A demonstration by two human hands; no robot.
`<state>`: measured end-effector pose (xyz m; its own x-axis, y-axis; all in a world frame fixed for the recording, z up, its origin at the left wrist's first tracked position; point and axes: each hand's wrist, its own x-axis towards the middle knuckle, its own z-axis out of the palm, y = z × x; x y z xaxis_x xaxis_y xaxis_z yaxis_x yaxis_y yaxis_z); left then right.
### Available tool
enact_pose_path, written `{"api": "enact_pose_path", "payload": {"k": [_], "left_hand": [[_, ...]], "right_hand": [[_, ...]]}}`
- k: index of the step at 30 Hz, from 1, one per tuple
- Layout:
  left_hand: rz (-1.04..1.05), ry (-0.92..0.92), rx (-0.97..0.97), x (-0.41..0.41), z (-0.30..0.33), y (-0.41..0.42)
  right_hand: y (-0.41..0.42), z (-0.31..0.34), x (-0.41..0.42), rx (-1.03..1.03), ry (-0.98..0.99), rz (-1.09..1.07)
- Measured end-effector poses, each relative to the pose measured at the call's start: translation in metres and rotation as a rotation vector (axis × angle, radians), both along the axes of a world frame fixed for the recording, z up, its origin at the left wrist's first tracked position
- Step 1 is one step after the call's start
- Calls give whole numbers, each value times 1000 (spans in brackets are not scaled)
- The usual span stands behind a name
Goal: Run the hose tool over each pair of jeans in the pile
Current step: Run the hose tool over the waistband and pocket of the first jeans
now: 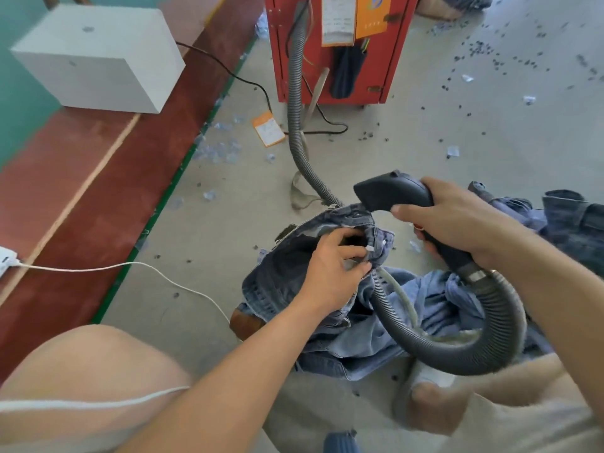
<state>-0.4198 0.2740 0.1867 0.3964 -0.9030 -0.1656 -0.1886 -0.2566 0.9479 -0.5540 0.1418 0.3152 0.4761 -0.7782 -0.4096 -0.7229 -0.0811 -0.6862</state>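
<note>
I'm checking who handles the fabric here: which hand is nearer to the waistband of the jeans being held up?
Left. The left hand grips the jeans right at the waistband. The right hand is above and to its right, gripping the hose tool, whose nozzle meets the denim.

Red machine (340, 50) top cut off; tag (338, 19) print unreadable.

Both forearms (235, 371) are bare, no sleeves or watch showing. Bare knees fill the lower left (81, 371) and lower right of the frame. A white cable (98, 403) crosses the left thigh.
</note>
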Motion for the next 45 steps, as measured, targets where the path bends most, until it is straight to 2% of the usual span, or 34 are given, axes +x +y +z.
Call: {"api": "enact_pose_path", "payload": {"k": [2,4,8,11,15,19,23,26,31,36,42,45], "left_hand": [[7,-100,-24,3,1,0],[-26,-294,-54,5,1,-2],[-102,-544,-76,-2,-4,-2],[-156,-637,-148,-12,-11,2],[-192,-674,-177,-15,-13,1],[-178,-635,-184,-12,-10,-2],[-196,-624,-159,-13,-13,1],[-245,-614,-133,-14,-15,3],[-174,-544,-91,-3,-9,-1],[-43,-404,-65,12,-4,-4],[46,27,-28,24,-6,0],[37,273,-28,24,-5,0]], "right_hand": [[-2,6,-6,-9,-22,20],[2,15,-10,-30,33,135],[19,13,8,-288,282,369],[23,0,21,-415,364,354],[13,4,13,-495,377,274],[15,8,0,-600,434,362],[13,-8,11,-584,550,399],[5,-17,16,-559,462,296],[-6,4,0,-451,213,170],[-3,25,-23,-237,289,325],[-2,12,-22,-122,291,360],[0,-6,-9,-128,148,230]]}}
